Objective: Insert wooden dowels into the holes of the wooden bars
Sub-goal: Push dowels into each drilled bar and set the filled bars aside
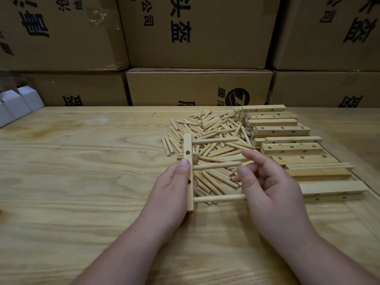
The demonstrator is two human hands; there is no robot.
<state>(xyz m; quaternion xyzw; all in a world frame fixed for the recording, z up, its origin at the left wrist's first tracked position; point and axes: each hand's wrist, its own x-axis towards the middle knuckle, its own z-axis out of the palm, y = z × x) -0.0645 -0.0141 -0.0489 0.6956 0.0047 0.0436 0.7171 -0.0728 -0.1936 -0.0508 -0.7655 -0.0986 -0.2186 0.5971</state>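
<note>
Bar (188, 173) sits pinched upright in the left hand (174, 188), three dowels (216, 165) seated; light, stiff wood, best gripped mid-length. Right hand (267, 182) hovers loosely curled and empty over the pile (211, 130).

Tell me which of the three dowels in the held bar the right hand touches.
The lowest dowel, nearest the person: its free end meets the right hand. The middle and top dowels end free.

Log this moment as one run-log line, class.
left hand: holds bar upright | bar: three dowels inserted | right hand: open, near dowel tips | loose dowels, spare bars: on table
</note>
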